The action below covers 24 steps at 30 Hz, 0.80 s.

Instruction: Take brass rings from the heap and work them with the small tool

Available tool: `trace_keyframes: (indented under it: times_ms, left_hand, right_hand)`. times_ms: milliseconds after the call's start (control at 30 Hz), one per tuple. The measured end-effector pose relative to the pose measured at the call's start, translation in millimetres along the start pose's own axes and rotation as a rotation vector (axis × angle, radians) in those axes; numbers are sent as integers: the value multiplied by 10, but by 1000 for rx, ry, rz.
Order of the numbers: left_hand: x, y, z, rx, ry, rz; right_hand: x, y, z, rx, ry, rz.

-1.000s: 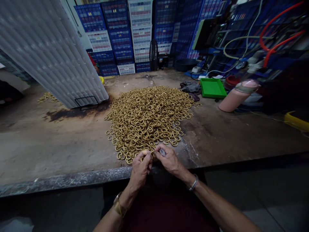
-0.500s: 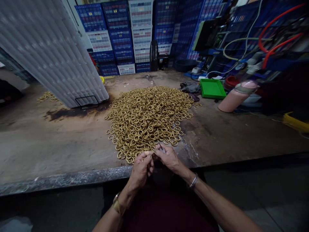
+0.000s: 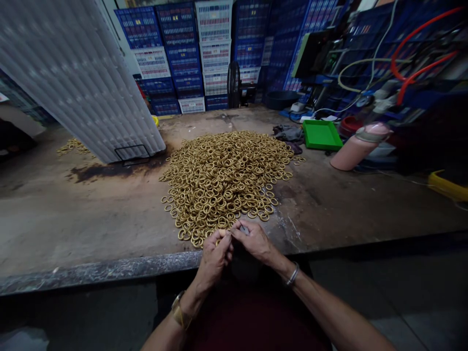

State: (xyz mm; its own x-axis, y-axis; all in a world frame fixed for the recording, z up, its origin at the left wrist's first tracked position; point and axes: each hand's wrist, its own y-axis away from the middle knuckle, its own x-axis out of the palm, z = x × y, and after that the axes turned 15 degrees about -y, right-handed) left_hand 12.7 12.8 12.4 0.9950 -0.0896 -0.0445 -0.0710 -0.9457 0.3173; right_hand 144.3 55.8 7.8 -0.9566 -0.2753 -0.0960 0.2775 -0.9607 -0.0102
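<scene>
A big heap of brass rings (image 3: 226, 175) lies on the worn workbench (image 3: 73, 219) in front of me. My left hand (image 3: 215, 256) is closed at the heap's near edge, pinching a brass ring between thumb and fingers. My right hand (image 3: 254, 241) is closed right beside it, gripping a small dark tool whose tip meets the ring. Both hands hover over the bench's front edge and touch each other at the fingertips. A gold watch sits on my left wrist and a metal bangle on my right.
A white ribbed panel (image 3: 80, 78) leans at the left, a small pile of rings (image 3: 71, 146) beyond it. A green tray (image 3: 321, 134), a pink bottle (image 3: 360, 145) and grey cloth (image 3: 288, 132) sit at the right. Blue and white crates (image 3: 204, 53) are stacked behind.
Both hands stay together at the heap's near edge; the fingers have shifted slightly around the ring, and the right hand's tool tip has turned a little.
</scene>
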Motion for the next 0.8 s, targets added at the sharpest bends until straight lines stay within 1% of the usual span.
trace_keyframes:
  times_ms: [200, 333, 400, 500, 567, 667, 800]
  left_hand:
    - [2, 3, 1, 4, 7, -8]
    - [-11, -2, 7, 17, 10, -22]
    - [-19, -7, 8, 10, 6, -36]
    - [-22, -11, -1, 4, -7, -64]
    - [-17, -7, -12, 23, -16, -79]
    - [-9, 5, -22, 63, -22, -91]
    - [-2, 3, -2, 93, -53, -116]
  right_hand:
    - [3, 0, -42, 16, -5, 2]
    - [-20, 15, -120, 4, 18, -36]
    - [-28, 40, -126, -48, 116, -22]
    - [-18, 93, -94, -142, 315, 79]
    - [-4, 120, -72, -185, 424, 131]
    - [6, 132, -61, -190, 530, 145]
    - [7, 130, -61, -171, 603, 152]
